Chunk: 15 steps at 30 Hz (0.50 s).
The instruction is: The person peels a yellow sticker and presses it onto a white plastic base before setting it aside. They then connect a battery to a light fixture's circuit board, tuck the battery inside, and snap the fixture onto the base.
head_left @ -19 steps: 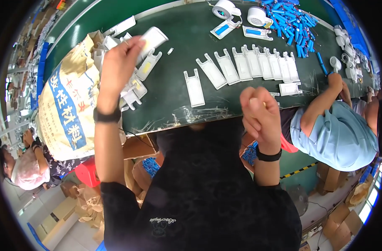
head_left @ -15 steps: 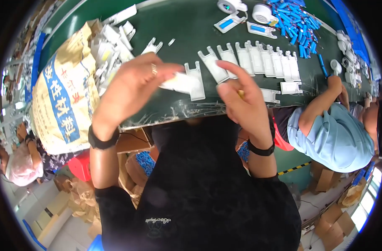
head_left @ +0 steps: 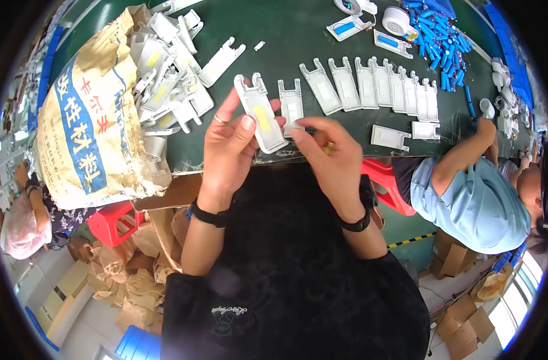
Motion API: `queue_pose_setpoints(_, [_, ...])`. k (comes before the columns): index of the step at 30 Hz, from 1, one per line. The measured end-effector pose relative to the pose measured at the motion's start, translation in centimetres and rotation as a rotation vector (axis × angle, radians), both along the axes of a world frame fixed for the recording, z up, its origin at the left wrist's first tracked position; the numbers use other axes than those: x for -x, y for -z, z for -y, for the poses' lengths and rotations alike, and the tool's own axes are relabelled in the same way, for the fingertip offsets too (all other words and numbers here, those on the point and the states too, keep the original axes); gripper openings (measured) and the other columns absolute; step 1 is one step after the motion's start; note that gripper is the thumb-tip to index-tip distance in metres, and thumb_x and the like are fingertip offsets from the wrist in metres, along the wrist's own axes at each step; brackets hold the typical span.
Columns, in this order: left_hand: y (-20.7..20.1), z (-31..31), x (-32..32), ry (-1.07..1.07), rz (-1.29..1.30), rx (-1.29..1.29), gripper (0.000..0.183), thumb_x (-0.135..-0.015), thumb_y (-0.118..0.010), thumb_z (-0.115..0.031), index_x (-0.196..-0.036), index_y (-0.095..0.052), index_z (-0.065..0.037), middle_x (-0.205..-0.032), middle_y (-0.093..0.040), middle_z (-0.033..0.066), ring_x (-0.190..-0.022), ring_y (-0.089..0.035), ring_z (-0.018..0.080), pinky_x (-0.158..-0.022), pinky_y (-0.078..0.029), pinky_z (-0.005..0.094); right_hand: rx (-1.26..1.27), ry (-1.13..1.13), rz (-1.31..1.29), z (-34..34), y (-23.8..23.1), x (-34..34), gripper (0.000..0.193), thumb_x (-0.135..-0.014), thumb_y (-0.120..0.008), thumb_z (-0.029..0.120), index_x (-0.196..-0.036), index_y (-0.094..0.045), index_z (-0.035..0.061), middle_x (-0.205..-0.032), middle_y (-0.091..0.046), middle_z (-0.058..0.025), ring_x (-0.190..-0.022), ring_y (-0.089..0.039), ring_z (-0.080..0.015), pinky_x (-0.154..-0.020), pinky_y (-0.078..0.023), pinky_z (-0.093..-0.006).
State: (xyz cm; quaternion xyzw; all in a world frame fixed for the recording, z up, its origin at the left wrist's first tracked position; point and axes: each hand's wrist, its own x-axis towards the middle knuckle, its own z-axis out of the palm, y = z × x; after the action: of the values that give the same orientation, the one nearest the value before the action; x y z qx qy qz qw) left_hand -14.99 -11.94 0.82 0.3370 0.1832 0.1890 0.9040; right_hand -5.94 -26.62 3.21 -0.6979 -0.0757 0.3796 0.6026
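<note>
In my left hand [head_left: 225, 153] is a white plastic housing [head_left: 263, 115] with two prongs at its top and a yellow strip on its face. The thumb presses its near edge, with fingers behind it. My right hand [head_left: 335, 157] is just to the right, thumb and forefinger pinched together; what they hold, if anything, I cannot make out. A small yellowish thing shows among its curled fingers. Close by those fingertips lies another white housing [head_left: 291, 101], its lower end partly covered. Farther right, several similar housings [head_left: 345, 84] stand side by side in a curved row.
Left of my hands, a large paper sack [head_left: 85, 129] leans beside a heap of white housings [head_left: 172, 72]. Blue battery cells [head_left: 442, 45] are piled at the far right. Two housings [head_left: 389, 137] lie near the table's front edge. A co-worker in light blue [head_left: 475, 186] sits at right.
My left hand has brought the housing upright in front of me, its yellow strip now showing. My right hand has moved lower and closed from spread fingers to a pinch.
</note>
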Motion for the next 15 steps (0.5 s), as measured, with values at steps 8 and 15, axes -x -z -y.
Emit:
queue_pose_setpoints(8, [-0.21, -0.44, 0.61, 0.158, -0.12, 0.007, 0.055, -0.098, -0.063, -0.013, -0.147, -0.041, -0.001, -0.12, -0.066, 0.0264, -0.109, -0.068, 0.03, -0.089, -0.059, 0.0393, -0.119, -0.251, 1.075, 0.44, -0.01, -0.99, 0.026, -0.074, -0.08, 0.001, -0.098, -0.077, 0.0123, -0.065, -0.048, -0.0026, -0.053, -0.047, -0.0172, -0.048, -0.038, -0.0306])
queue_pose_setpoints(15, [0.1, -0.34, 0.86, 0.214, -0.142, 0.015, 0.053, -0.098, -0.062, -0.013, -0.146, -0.043, -0.001, -0.121, -0.065, 0.0269, -0.107, -0.069, 0.0299, -0.087, -0.06, 0.0393, -0.131, -0.297, 1.092, 0.75, 0.03, -0.77, 0.025, -0.075, -0.079, 0.0, -0.097, -0.076, 0.0107, -0.065, -0.049, -0.0035, -0.053, -0.051, -0.0174, -0.048, -0.04, -0.0317])
